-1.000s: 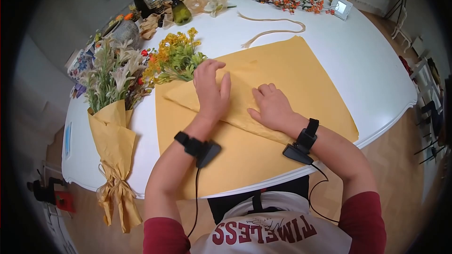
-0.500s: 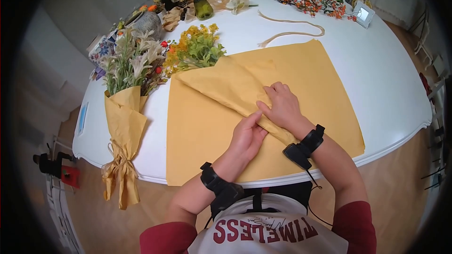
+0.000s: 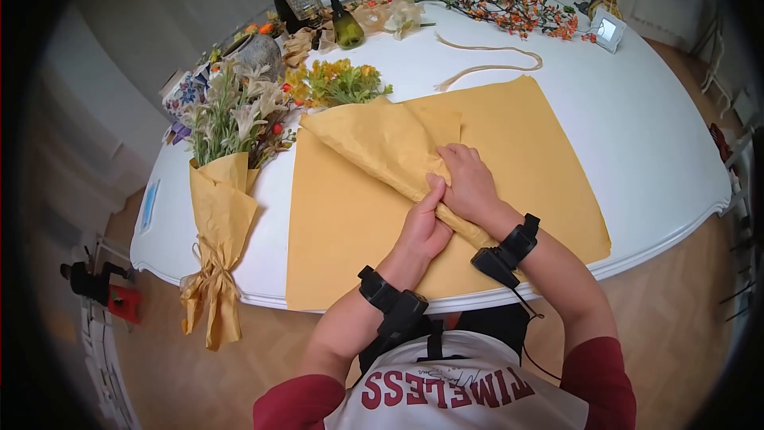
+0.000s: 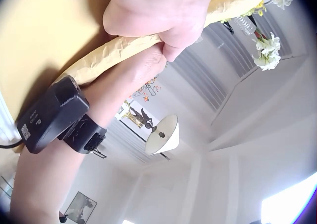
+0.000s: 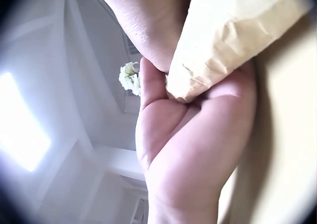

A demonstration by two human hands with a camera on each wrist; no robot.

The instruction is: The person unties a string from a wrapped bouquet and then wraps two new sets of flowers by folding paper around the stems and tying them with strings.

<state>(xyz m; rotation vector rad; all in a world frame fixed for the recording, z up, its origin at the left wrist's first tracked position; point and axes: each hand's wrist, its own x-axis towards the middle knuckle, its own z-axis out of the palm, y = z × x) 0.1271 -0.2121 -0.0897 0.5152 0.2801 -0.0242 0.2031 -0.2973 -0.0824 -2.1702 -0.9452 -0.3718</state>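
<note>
In the head view, a bunch of yellow flowers [image 3: 338,82] with green leaves pokes out of a cone of wrapping paper [image 3: 378,139]. The cone lies slantwise over a larger flat paper sheet [image 3: 342,239]. My left hand [image 3: 422,231] grips the cone's narrow lower part from the near side, thumb on top. Just beyond it, my right hand [image 3: 471,185] holds the same part from above, its fingertips on the paper. In the right wrist view, the left hand [image 5: 190,140] cups the crumpled paper roll [image 5: 213,60]. The wrapped stems are hidden.
A finished paper-wrapped bouquet [image 3: 223,211] of pale lilies lies at the left, its tail past the table edge. Behind stand a green bottle [image 3: 347,25] and a grey vase [image 3: 259,56]. A cord [image 3: 497,54], orange-berried branches [image 3: 509,12] and a small framed device [image 3: 608,31] lie farther back.
My left hand has come down from the top of the paper to the cone's near lower side. The cone looks narrower and more tightly rolled. My right hand has stayed on it.
</note>
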